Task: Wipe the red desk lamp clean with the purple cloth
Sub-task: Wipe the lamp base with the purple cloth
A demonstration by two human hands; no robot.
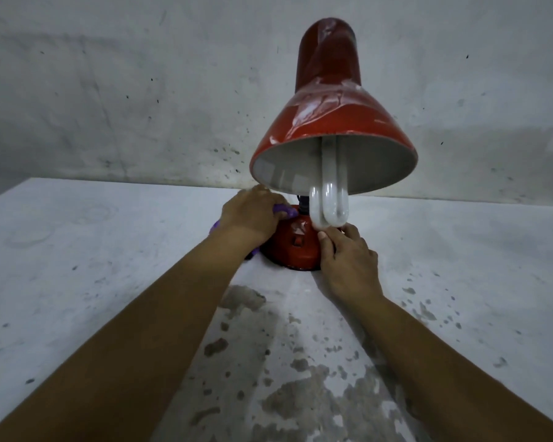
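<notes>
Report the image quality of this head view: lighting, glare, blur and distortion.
Head view: dim, flat, greyish light with soft shadows; a bright highlight glares on the white bulb; wide-angle stretch enlarges the forearms toward the bottom corners; the lamp shade and base look fairly sharp, as do the left hand on the purple cloth and the right hand.

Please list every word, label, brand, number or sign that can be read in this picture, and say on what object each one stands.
None can be read.
Red desk lamp: pale smears on the shade, no lettering; its base shows a switch and a torn whitish patch, too blurred to read.
Bulb, purple cloth, table: no text visible.
</notes>
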